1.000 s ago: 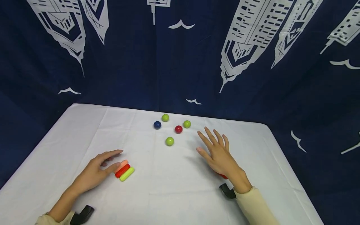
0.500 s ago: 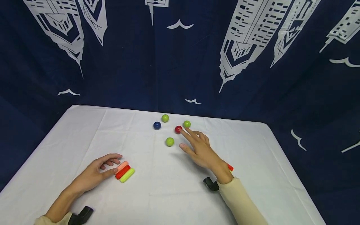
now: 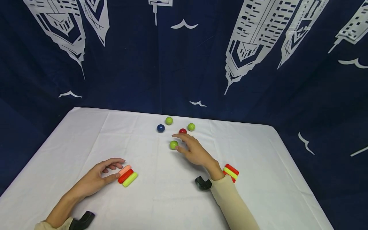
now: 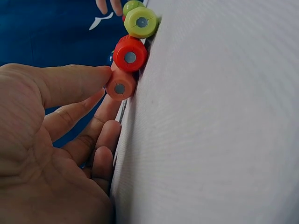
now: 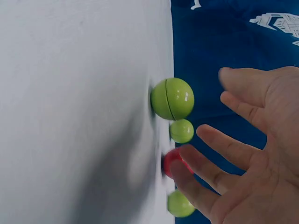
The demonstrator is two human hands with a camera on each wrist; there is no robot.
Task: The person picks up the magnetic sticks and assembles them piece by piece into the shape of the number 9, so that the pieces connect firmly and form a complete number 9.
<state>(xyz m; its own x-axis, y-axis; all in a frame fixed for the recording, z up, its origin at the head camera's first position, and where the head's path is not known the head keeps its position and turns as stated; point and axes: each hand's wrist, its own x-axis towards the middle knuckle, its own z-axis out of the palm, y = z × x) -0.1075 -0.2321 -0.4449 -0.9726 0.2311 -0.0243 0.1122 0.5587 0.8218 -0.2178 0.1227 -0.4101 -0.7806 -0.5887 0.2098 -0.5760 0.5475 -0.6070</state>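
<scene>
My left hand (image 3: 92, 179) lies at the left, its fingers loosely bent and its thumb tip at a salmon stick (image 4: 120, 87). Beside that stick, side by side on the cloth, are a red stick (image 4: 130, 55) and a yellow-green stick (image 4: 141, 22), each with a metal disc in its end. Over the middle of the table, my right hand (image 3: 196, 153) reaches above the nearest green ball (image 3: 173, 145). Its thumb and fingers stand apart with nothing between them in the right wrist view. A red ball (image 3: 182, 131) is partly hidden behind its fingers.
Farther back sit a dark blue ball (image 3: 160, 128) and two more green balls, one at the back (image 3: 169, 120) and one to the right (image 3: 191, 126). Red and yellow sticks (image 3: 231, 170) lie behind the right forearm. A navy printed curtain (image 3: 129, 70) hangs behind the white-covered table (image 3: 166, 198).
My right hand has moved left from the right side to above the nearest green ball, uncovering the sticks on the right. My left hand has sunk slightly and stays by its sticks.
</scene>
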